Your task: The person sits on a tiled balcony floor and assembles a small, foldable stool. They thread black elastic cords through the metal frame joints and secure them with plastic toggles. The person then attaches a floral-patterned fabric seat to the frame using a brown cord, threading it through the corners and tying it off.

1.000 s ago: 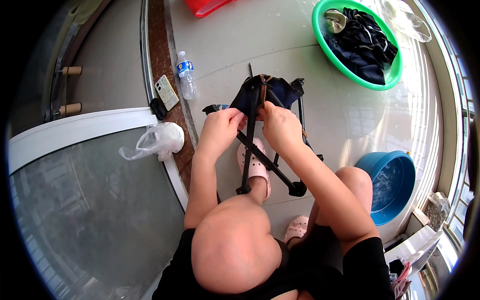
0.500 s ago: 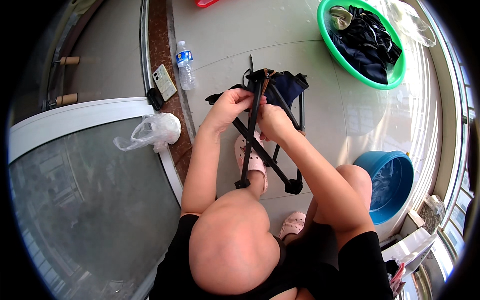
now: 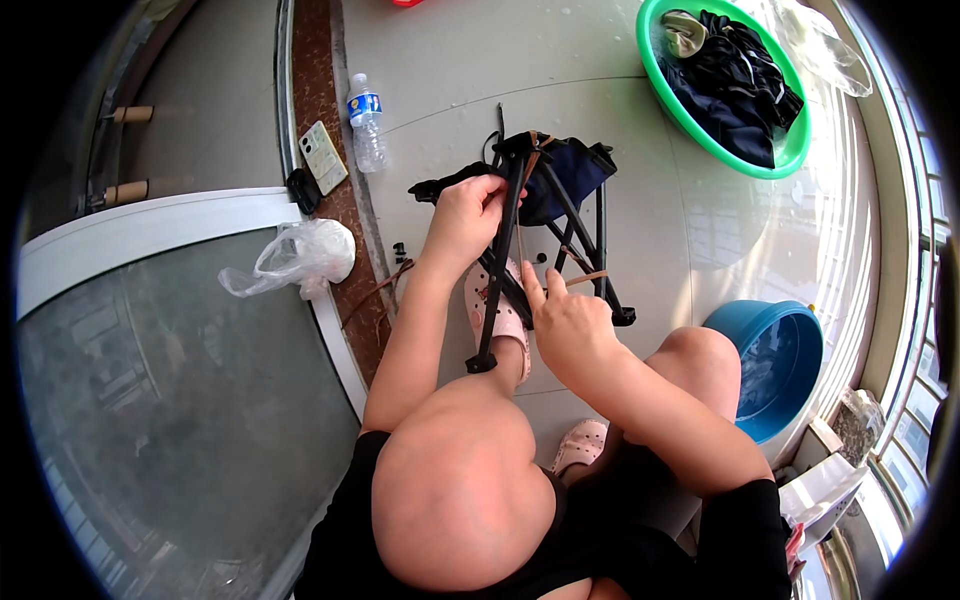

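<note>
A small folding stool (image 3: 566,205) with crossed black metal legs and a dark navy fabric seat stands between my feet. My left hand (image 3: 464,222) is closed at the upper end of its near left leg, with the fingertips partly hidden behind the tube. A thin brown cord (image 3: 519,240) runs from the stool's top down to my right hand (image 3: 573,318). That hand is below the seat, with two fingers pointing up and the others curled. Another stretch of brown cord (image 3: 588,277) passes from beside these fingers to a right leg; their exact grip is partly hidden.
A green basin (image 3: 650,75) of dark clothes is at the far right, a blue bucket (image 3: 722,318) by my right knee. Along the left doorway are a water bottle (image 3: 368,140), a phone (image 3: 322,160), a black case (image 3: 303,190) and a plastic bag (image 3: 310,252). Small black pieces (image 3: 400,252) lie nearby.
My right hand has moved down, away from my left hand, and two of its fingers have straightened. Brown cord now stretches toward it. The stool's lower right leg has shifted up and right.
</note>
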The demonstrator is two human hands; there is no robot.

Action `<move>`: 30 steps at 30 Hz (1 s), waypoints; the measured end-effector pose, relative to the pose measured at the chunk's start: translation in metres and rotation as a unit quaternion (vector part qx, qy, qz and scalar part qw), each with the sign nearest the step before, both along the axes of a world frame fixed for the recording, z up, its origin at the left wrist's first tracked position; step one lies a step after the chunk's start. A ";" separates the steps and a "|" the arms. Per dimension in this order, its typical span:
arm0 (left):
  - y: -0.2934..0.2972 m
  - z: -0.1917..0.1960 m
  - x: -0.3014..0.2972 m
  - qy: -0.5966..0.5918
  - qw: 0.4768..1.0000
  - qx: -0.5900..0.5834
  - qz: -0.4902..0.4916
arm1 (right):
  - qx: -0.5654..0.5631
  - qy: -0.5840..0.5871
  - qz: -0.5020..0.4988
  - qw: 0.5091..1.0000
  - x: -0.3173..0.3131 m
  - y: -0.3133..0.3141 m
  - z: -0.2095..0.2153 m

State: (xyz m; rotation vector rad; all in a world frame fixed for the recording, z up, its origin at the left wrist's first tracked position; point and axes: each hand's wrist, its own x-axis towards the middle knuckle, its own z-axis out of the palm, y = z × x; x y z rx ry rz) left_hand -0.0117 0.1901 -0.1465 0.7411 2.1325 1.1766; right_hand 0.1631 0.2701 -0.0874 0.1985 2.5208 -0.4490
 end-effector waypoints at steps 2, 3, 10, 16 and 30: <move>0.000 -0.001 0.000 0.017 1.000 0.005 -0.003 | 0.004 -0.012 0.048 0.999 0.006 -0.002 0.014; -0.003 -0.004 0.000 0.027 1.000 0.012 -0.004 | 0.002 -0.034 0.069 0.997 0.006 0.001 0.025; 0.005 -0.009 0.001 0.064 0.998 0.017 -0.014 | -0.038 0.043 -0.007 0.998 0.021 0.010 0.088; -0.001 -0.006 -0.002 0.058 0.998 0.007 -0.002 | -0.084 0.190 -0.116 0.971 0.017 0.045 0.155; -0.005 -0.009 -0.004 -0.048 0.998 0.030 0.002 | -0.140 0.249 -0.205 0.936 -0.002 0.032 0.020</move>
